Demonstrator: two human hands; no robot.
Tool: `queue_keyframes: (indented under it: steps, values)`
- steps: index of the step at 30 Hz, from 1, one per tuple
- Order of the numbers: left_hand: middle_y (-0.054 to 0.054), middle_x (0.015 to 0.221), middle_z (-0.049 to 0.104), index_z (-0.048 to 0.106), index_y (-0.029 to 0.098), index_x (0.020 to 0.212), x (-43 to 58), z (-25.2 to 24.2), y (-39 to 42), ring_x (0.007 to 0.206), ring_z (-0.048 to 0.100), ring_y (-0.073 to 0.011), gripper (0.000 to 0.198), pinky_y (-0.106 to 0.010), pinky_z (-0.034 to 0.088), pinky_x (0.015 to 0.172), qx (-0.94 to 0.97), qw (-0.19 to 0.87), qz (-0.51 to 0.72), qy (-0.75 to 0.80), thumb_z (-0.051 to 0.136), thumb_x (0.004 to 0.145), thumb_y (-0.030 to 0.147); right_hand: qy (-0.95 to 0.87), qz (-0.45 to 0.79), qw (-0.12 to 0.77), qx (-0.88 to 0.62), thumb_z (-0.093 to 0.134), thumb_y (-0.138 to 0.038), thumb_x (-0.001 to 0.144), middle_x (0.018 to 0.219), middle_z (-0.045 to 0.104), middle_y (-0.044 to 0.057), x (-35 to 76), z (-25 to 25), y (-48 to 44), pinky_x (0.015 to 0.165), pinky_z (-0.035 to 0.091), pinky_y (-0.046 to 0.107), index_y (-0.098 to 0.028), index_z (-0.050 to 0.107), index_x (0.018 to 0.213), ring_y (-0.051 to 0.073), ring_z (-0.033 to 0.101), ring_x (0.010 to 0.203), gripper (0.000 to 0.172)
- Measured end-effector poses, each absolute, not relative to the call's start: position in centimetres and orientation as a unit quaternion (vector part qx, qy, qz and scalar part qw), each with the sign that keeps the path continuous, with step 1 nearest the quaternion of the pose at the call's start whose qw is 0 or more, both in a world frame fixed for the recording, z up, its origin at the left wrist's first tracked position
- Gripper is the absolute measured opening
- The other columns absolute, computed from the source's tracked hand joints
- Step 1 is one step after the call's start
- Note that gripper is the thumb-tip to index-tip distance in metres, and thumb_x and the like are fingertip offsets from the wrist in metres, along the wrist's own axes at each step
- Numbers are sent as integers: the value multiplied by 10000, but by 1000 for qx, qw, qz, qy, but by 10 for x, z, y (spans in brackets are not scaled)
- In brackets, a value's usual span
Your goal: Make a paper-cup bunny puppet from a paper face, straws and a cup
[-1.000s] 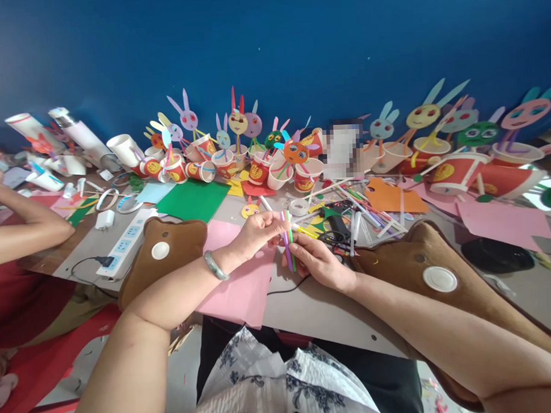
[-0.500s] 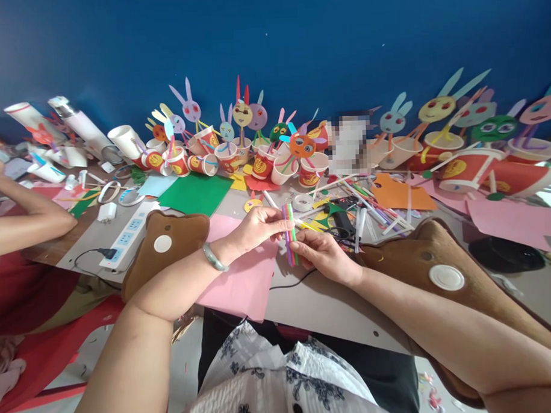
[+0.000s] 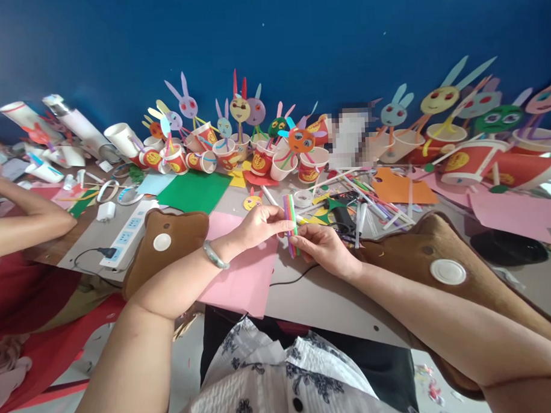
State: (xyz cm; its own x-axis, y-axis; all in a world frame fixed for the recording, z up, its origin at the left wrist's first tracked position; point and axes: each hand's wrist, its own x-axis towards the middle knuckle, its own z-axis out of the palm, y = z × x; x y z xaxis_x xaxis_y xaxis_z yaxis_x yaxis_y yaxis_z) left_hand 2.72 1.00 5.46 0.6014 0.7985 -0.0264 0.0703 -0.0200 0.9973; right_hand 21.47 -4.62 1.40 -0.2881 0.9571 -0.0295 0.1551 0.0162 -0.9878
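Strips (image 3: 290, 221): a small bunch, purple, pink and green, upright and slightly tilted, held over the near table edge just above the pink sheet (image 3: 242, 274). Left hand (image 3: 258, 225) is closed in a pinch on the bunch at mid height, thumb and fingertips; a bracelet (image 3: 213, 255) sits on that wrist. Right hand (image 3: 324, 250) is closed round the lower ends, from the other side. The hands almost touch. Both forearms lie by brown pads (image 3: 168, 243) on the table (image 3: 324, 301). Just behind the hands are a yellow face cutout (image 3: 252, 202), a tape roll (image 3: 302, 198), a dark tool (image 3: 341, 216) I cannot tell the kind of, and a loose straw pile (image 3: 375, 206). Further out lie a green sheet (image 3: 193, 191), an orange sheet (image 3: 399, 190) and a power strip (image 3: 127, 233). Along the blue wall stands a row of bunny cups (image 3: 265, 158), with faces and ears on. Progress, as a judgement: many cups look finished; the bunch in hand is not fixed to any cup or face, and plenty of loose stock is left. Another person's arm (image 3: 27, 224) rests at far left.
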Motion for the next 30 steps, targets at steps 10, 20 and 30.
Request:
queue_keyframes:
  steps: [10,20,30]
  values:
    - [9,603,576,655,115,683,23,53,14,570,510,-74,344,-215,434,562,671,609,284,312,767,773,428,-613,533,365,-455,686,-601,845,502,517,-28,214,16,-46,419,290,236,-173,620,727,77,414,423,449]
    - [-51,793,710,722,118,827,26,47,16,717,625,-129,217,-253,505,680,686,597,300,289,738,801,333,-604,508,386,-478,667,-614,851,448,501,-43,213,15,-45,414,272,232,-184,588,713,76,396,393,459]
    - [-39,772,698,716,121,826,25,48,13,729,627,-134,219,-258,499,709,672,622,297,272,707,834,340,-594,515,395,-475,660,-605,862,464,503,-47,212,13,-48,422,295,233,-188,595,744,80,394,405,438]
